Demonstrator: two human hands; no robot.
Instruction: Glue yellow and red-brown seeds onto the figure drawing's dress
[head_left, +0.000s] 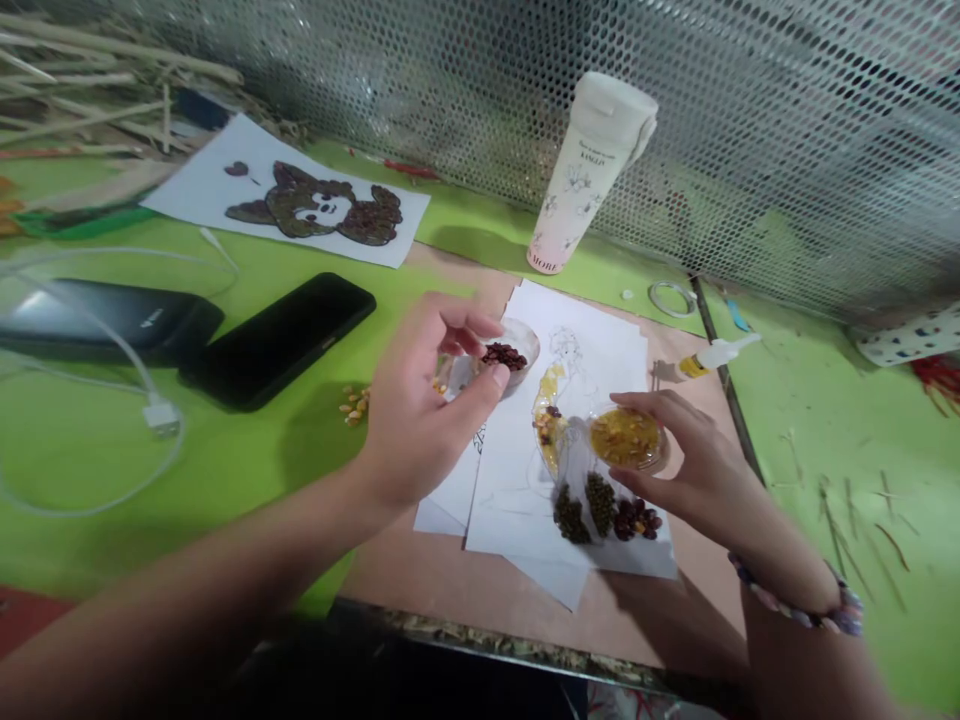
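While the left hand (pixel 420 400) curls half-closed just left of a small white bowl (pixel 529 340) of dark red seeds (pixel 504 356), any item in its pinch cannot be determined. The right hand (pixel 675 450) grips a clear dish (pixel 652 462) of yellow grains (pixel 625 438) by its rim, over a pencil-drawn paper sheet (pixel 592 350).

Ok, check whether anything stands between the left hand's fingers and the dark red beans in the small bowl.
Nothing visible does: the left hand's fingers sit right at the dark red beans in the small bowl.
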